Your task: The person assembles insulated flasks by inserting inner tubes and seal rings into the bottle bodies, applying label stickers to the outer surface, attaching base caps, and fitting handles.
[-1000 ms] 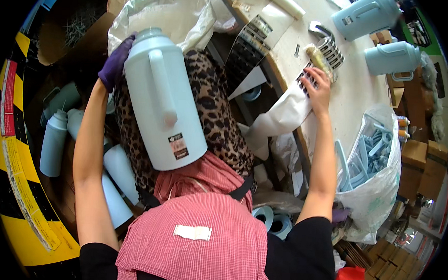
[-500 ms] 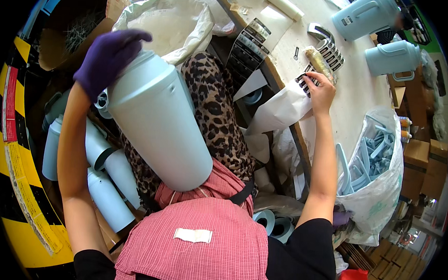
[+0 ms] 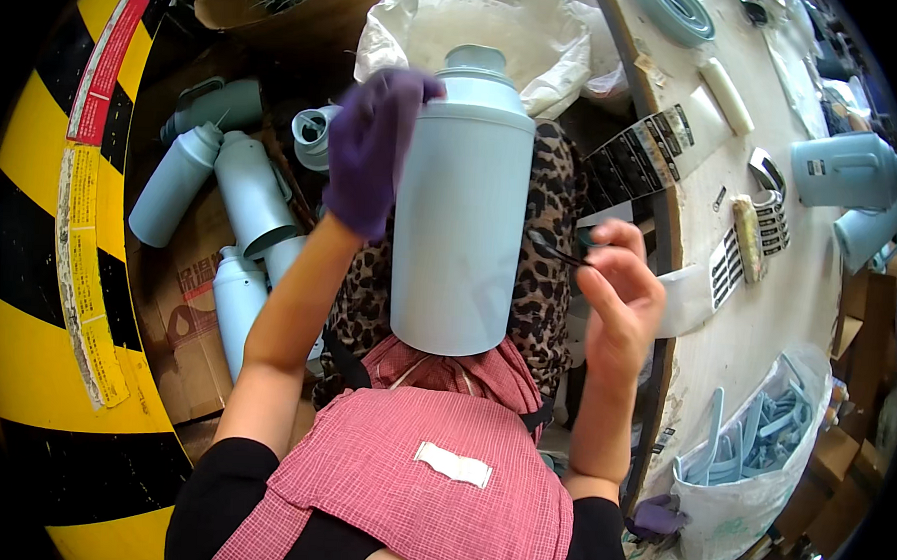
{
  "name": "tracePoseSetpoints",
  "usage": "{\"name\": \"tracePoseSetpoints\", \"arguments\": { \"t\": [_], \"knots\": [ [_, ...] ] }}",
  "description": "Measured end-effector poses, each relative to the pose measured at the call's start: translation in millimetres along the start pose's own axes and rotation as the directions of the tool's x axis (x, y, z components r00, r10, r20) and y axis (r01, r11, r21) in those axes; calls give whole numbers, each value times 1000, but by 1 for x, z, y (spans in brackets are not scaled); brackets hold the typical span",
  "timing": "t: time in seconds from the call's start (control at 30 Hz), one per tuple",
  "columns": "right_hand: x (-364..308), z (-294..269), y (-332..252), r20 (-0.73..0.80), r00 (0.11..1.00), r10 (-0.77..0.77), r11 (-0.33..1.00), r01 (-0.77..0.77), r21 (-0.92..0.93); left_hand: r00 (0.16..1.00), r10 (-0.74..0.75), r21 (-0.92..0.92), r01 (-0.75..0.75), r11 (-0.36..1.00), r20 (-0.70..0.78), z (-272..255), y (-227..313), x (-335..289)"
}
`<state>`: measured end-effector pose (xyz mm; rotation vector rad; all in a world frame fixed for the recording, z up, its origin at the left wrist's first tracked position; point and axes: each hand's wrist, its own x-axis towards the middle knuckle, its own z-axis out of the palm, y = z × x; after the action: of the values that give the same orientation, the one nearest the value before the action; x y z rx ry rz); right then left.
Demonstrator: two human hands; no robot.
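A large pale blue vacuum jug body [image 3: 459, 230] rests on my lap, nearly upright, its narrow neck pointing away from me. At its upper left edge is my left hand [image 3: 374, 157] in a purple glove, somewhat blurred, with fingers curled against the jug's shoulder. Bare, my right hand [image 3: 623, 298] is raised just right of the jug. Its thumb and fingers pinch a small dark label [image 3: 558, 251], which stands apart from the jug's side. A white sheet of black labels [image 3: 726, 267] lies on the table to the right.
The white worktable [image 3: 704, 391] runs along my right, holding finished-looking jugs [image 3: 849, 169] and a yellowish tape-wrapped piece [image 3: 748, 238]. A bag of blue handles [image 3: 762, 434] hangs by it. Several blue jug bodies [image 3: 177, 183] lie left. Ahead is a white sack [image 3: 399, 33].
My right hand has come from the label sheet to beside the jug with a label. The jug has turned more upright, and my view has shifted left.
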<state>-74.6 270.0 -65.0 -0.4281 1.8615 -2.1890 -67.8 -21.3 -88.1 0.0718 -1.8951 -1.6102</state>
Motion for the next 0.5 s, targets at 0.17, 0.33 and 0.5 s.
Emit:
{"name": "tracePoseSetpoints", "arguments": {
  "t": [0.17, 0.33, 0.5],
  "knots": [
    [39, 50, 24, 103, 976, 190, 951, -209, 228, 989, 19, 296, -62, 953, 146, -10, 17, -50],
    [57, 63, 40, 47, 967, 251, 945, -255, 203, 991, -60, 453, 1, 892, 116, -3, 8, -32],
    [76, 70, 60, -66, 973, 223, 960, -207, 186, 993, 24, 719, -99, 688, 114, 5, -9, -16]
  ]
}}
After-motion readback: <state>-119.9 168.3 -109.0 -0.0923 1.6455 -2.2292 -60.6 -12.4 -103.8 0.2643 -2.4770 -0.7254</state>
